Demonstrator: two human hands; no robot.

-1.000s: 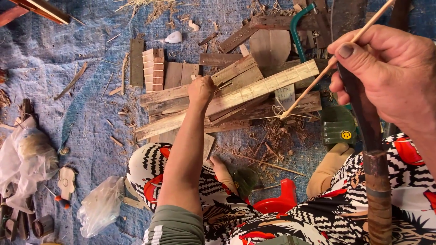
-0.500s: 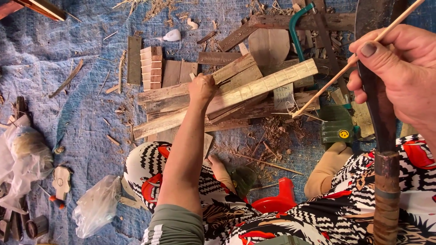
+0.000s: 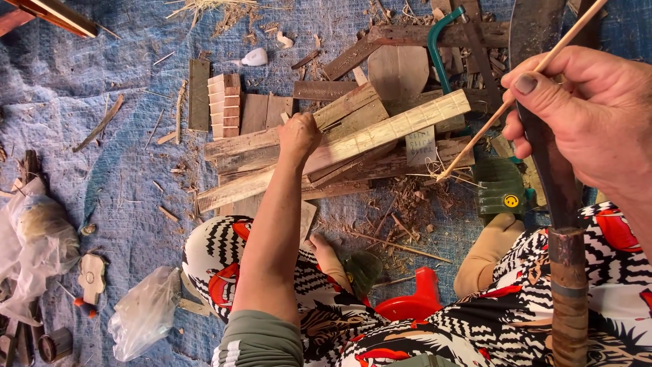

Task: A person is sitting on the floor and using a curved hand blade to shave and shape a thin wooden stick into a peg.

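Two hands work apart: the left hand [image 3: 299, 134] presses the slats [image 3: 339, 146] mid-tarp [image 3: 122, 177], while the right hand [image 3: 591, 115] pinches a thin stick [image 3: 502, 109], likely light and brittle, beside a knife [image 3: 553, 204].

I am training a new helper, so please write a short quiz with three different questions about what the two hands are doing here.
1. True or false: the left hand rests on the pile of wooden planks.
2. What does the right hand hold? A) thin stick B) green saw C) plastic bag
3. Fill in: the large knife has a ___ handle.

Key: 1 true; 2 A; 3 wooden.
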